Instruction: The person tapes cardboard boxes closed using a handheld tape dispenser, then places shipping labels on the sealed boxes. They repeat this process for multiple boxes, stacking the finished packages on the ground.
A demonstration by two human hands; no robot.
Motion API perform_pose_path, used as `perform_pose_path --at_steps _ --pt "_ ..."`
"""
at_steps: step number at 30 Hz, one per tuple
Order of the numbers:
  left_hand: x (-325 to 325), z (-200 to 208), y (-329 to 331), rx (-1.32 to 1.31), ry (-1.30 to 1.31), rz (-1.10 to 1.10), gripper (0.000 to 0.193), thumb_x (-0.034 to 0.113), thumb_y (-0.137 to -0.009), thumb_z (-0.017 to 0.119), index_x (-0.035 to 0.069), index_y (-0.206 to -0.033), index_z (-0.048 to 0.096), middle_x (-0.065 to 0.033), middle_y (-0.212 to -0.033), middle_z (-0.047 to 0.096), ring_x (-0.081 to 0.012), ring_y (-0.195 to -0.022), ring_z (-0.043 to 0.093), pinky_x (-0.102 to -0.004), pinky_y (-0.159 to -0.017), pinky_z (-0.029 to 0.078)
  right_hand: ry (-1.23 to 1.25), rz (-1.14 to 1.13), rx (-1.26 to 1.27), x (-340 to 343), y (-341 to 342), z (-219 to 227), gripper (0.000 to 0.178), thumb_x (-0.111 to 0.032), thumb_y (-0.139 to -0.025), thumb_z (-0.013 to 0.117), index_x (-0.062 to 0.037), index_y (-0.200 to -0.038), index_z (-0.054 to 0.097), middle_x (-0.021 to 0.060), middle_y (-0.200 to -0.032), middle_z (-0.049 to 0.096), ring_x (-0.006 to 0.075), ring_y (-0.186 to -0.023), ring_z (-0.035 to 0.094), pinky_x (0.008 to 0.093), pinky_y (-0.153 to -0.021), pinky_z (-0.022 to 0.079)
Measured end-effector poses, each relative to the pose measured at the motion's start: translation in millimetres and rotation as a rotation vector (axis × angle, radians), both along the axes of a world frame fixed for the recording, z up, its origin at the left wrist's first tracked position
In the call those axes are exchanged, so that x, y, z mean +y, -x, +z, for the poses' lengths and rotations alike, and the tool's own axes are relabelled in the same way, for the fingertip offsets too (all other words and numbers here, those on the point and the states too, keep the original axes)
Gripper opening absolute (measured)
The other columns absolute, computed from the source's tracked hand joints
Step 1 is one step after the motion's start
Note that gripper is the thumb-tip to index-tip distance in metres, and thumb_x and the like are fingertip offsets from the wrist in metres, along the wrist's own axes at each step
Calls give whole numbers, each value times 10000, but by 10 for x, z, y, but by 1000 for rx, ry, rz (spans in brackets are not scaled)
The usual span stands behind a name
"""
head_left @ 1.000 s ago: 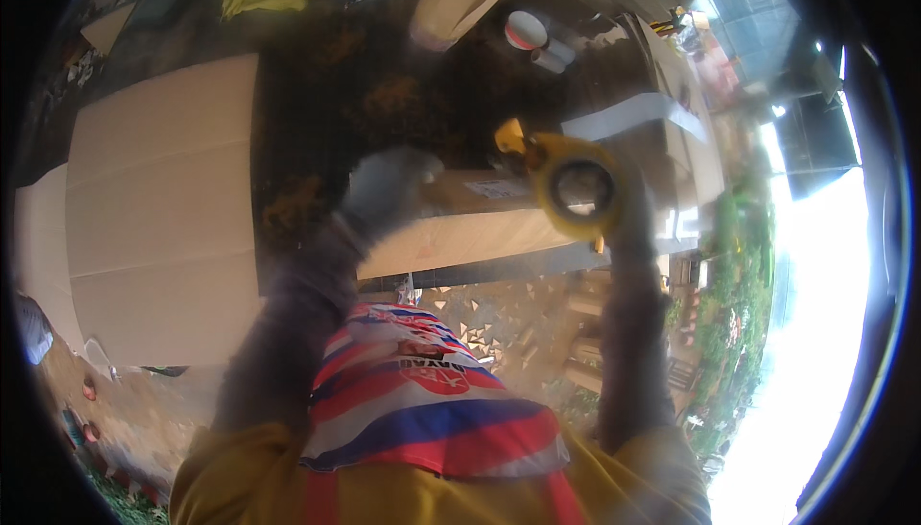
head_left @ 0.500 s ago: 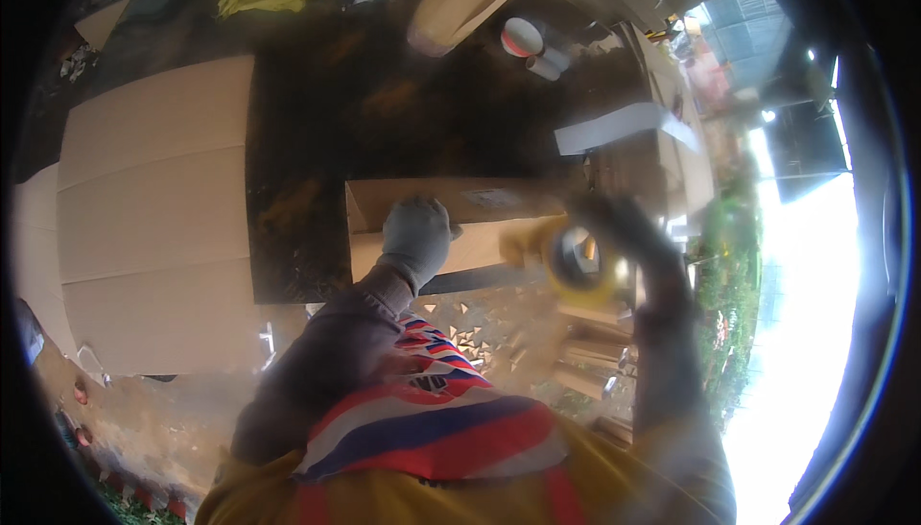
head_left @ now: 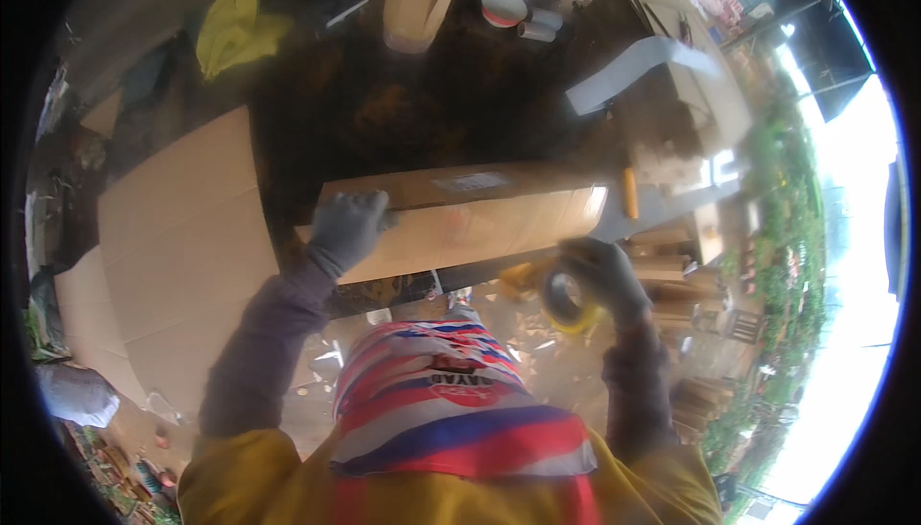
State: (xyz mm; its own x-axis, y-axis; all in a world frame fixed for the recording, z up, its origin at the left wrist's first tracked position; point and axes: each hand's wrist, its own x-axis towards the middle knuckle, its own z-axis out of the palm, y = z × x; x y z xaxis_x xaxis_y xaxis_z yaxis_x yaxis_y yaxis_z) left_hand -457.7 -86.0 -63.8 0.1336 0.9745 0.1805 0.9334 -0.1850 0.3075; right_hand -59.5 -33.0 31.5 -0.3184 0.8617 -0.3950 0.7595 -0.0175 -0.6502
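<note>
A long, narrow cardboard box [head_left: 480,232] lies across the near edge of the dark table, with a pale label on its upper face. My left hand [head_left: 347,229], in a grey glove, has its fingers curled over the left end of the box. Just below the box's right end, my gloved right hand [head_left: 609,275] is closed on a yellow tape dispenser [head_left: 523,278]. The dispenser carries a tape roll [head_left: 568,299] and is a little blurred; its grip is hidden by the hand.
Flat cardboard sheets [head_left: 192,227] lie to the left. Toward the back are a yellow cloth [head_left: 235,35], a cardboard tube [head_left: 414,7] and a tape roll [head_left: 504,9]. A white strip [head_left: 633,69] and an orange stick-like thing [head_left: 630,194] are on the right. Scraps litter the floor.
My right hand and the tape dispenser have come down and away from the box's right end. The left hand has shifted toward the box's left end, and the whole view has turned slightly.
</note>
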Motion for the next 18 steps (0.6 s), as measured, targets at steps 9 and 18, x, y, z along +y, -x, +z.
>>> perform_pose_path --at_steps 9,18 --pt "1394 -528 -75 -358 938 -92 474 470 -999 543 92 -1259 666 -162 -1255 667 -344 -1129 639 -419 -969 478 -220 -416 239 -942 -834 53 357 -66 -908 673 42 -1244 626 78 -1047 694 94 -806 601 246 -691 497" --pt "1013 301 -1847 -241 16 -11 739 464 -752 772 50 -1320 547 -129 -1245 625 -309 -1167 582 -486 -1039 369 -247 -708 663 606 -2015 -77 419 -184 -902 690 38 -1254 643 43 -926 680 85 -709 590 225 -621 474"
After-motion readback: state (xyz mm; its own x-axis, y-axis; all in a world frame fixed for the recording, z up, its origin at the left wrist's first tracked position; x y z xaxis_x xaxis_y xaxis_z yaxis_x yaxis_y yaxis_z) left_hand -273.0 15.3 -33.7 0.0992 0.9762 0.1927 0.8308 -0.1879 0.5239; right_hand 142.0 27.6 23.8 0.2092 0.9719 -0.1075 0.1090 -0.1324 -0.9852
